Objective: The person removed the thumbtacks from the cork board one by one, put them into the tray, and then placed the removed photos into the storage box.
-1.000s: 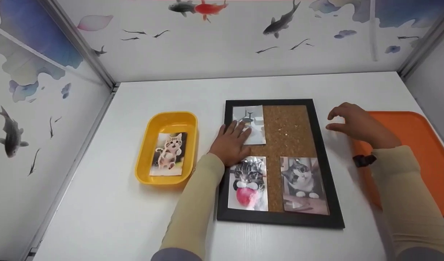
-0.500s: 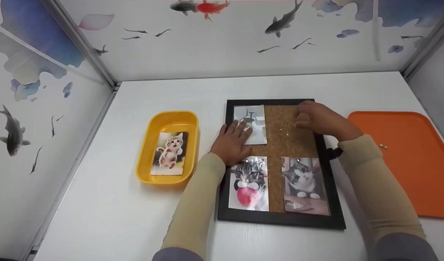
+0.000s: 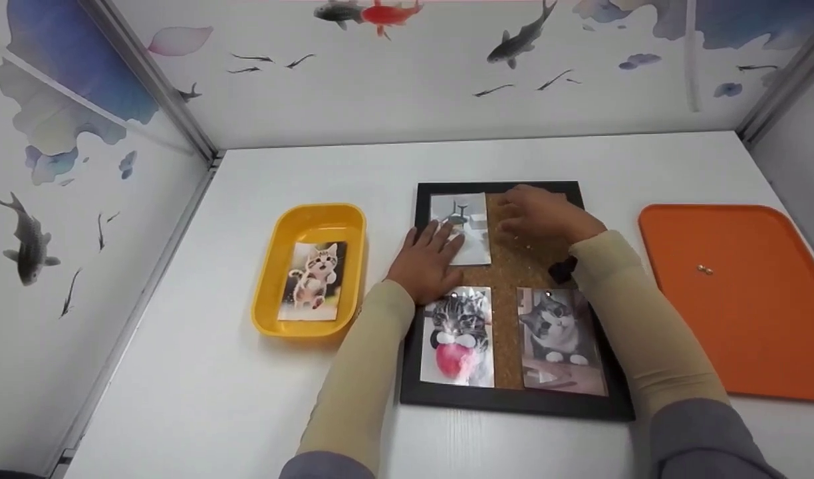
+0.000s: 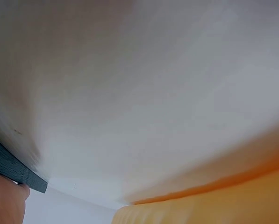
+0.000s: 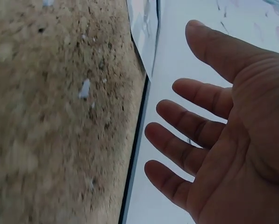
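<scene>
A black-framed cork board (image 3: 507,339) lies on the white table. My left hand (image 3: 423,263) rests flat over its left side, fingers spread on the lower part of the upper-left photo (image 3: 475,229). My right hand (image 3: 543,213) is above the cork at the upper right, fingertips pointing at that photo's right edge. In the right wrist view, its fingers (image 5: 190,130) are apart with nothing between them, and the photo's corner (image 5: 144,37) lifts off the cork. Pinned below are a photo of a cat with a pink ball (image 3: 455,352) and another cat photo (image 3: 556,339).
Left of the board stands a yellow tray (image 3: 263,299) with a kitten photo (image 3: 312,283) in it. On the right is an orange tray (image 3: 759,319), bearing two small shiny pins (image 3: 705,269). Printed wall panels (image 3: 413,100) border the table at the back and sides.
My right hand has moved left from the orange tray's edge, across the board's frame, to the upper-left photo's right edge. The left hand stays in place.
</scene>
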Demonstrator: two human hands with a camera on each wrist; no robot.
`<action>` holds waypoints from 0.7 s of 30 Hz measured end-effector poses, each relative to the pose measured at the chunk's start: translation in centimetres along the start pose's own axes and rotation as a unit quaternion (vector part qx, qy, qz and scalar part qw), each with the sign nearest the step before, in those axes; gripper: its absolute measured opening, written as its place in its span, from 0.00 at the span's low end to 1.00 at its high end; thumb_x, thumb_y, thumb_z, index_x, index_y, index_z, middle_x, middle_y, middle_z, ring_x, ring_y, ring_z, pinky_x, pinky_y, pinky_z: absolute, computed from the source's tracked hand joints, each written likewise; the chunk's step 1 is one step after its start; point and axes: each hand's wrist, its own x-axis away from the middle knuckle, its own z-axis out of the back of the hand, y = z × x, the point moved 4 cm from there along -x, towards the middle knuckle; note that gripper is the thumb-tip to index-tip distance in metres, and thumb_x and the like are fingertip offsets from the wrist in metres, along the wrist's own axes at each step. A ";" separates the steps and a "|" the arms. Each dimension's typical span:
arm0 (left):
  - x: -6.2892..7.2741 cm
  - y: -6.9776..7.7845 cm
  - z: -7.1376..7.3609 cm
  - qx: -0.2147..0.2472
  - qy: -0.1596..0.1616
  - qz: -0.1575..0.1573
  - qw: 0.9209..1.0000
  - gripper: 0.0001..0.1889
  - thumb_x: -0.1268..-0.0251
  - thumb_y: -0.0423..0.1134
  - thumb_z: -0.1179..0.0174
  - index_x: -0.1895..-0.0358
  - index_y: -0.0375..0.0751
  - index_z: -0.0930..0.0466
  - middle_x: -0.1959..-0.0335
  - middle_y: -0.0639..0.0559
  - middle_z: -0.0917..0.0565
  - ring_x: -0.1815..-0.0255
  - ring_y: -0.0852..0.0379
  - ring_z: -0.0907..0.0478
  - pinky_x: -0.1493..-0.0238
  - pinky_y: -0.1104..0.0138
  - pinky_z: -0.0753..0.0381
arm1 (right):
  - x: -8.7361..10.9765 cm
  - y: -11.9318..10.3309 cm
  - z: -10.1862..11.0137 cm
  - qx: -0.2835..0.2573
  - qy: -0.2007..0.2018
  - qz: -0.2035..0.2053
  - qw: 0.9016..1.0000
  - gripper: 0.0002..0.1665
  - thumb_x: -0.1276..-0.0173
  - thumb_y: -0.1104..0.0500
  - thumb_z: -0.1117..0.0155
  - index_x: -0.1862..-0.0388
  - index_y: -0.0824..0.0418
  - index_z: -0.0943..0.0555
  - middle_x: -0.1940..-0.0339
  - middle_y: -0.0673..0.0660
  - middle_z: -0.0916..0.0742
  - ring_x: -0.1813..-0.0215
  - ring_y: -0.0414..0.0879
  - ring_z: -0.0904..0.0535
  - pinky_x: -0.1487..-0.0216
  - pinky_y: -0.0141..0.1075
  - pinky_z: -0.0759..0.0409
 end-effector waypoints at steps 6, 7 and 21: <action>-0.1 0.1 -0.2 -0.004 -0.010 0.002 1.000 0.36 0.27 0.61 0.70 0.19 0.56 0.55 0.18 0.52 0.58 0.19 0.48 0.63 0.24 0.47 0.60 | -1.5 -0.3 -0.7 0.030 -0.011 -0.023 0.999 0.29 0.30 0.49 0.36 0.33 0.60 0.25 0.39 0.63 0.23 0.40 0.58 0.26 0.40 0.57 0.27; -0.2 0.1 -0.2 -0.005 -0.009 0.002 1.000 0.36 0.27 0.61 0.70 0.19 0.56 0.55 0.18 0.52 0.59 0.19 0.48 0.63 0.24 0.47 0.60 | -1.7 -0.4 -0.8 0.032 -0.013 -0.024 0.999 0.29 0.30 0.49 0.36 0.34 0.59 0.24 0.42 0.62 0.23 0.42 0.58 0.25 0.42 0.56 0.26; -0.1 -0.1 -0.1 0.000 -0.005 -0.001 1.000 0.36 0.27 0.61 0.70 0.19 0.55 0.55 0.18 0.51 0.58 0.19 0.47 0.63 0.24 0.47 0.60 | -2.5 -1.5 -1.1 -0.004 -0.030 -0.006 1.000 0.29 0.26 0.48 0.41 0.30 0.56 0.27 0.41 0.62 0.23 0.42 0.57 0.27 0.41 0.57 0.27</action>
